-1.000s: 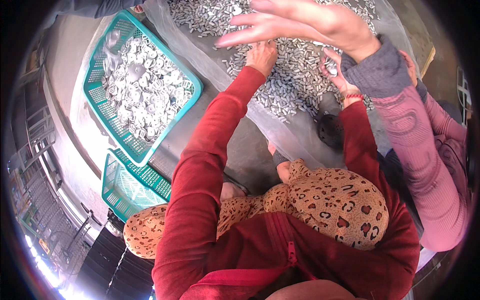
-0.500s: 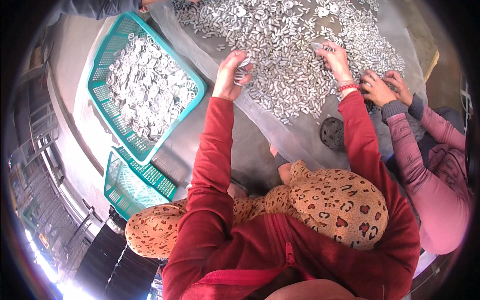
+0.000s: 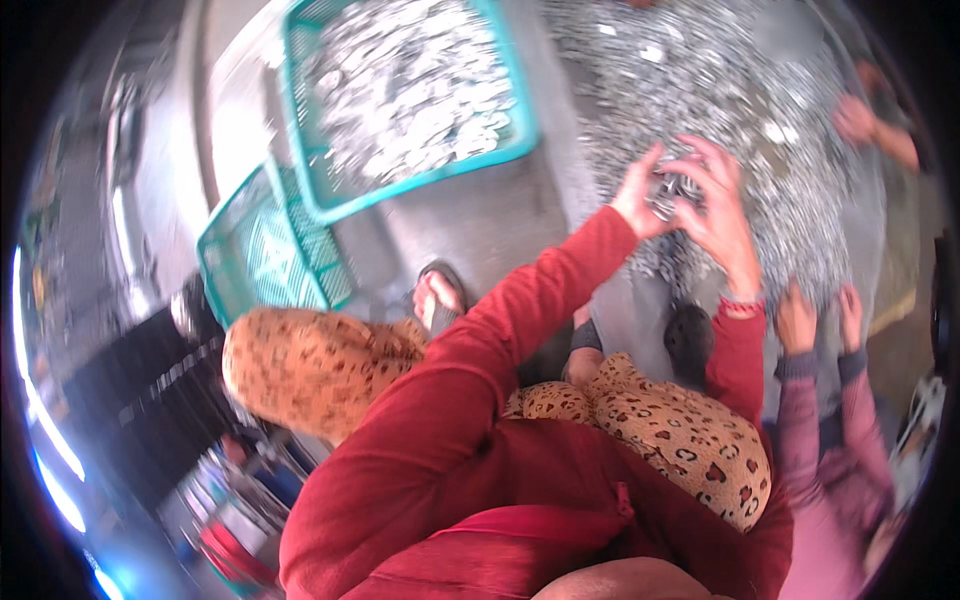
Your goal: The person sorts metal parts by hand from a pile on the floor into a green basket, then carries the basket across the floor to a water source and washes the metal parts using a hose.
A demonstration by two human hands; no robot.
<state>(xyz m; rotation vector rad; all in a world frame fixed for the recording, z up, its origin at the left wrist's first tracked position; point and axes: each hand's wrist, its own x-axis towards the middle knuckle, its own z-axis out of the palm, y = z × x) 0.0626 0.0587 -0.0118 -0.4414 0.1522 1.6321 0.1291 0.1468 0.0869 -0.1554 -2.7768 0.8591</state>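
My left hand point(image 3: 634, 196) and my right hand point(image 3: 722, 212) are close together above a spread of small silver metal pieces point(image 3: 790, 215). A small bunch of shiny metal pieces point(image 3: 674, 194) sits between them. The left fingers curl around the bunch from one side, and the bent right fingers reach over it from the other. Motion blur hides the exact shape of the held pieces. The loose pieces lie on a plastic sheet, short and capsule-like, with some flat whitish ones among them.
A teal basket point(image 3: 432, 176) full of flat silver pieces stands at the upper left. Beside it is another teal basket point(image 3: 330, 265). A co-worker's hands point(image 3: 797, 318) touch the sheet at right; another person's hand point(image 3: 856, 120) is farther off. A dark round object point(image 3: 689, 345) lies near my knee.
My view has turned left, so the baskets shift rightward in the picture. My hands, apart before with flat pieces in each, have come together around the bunch. The picture is now blurred.
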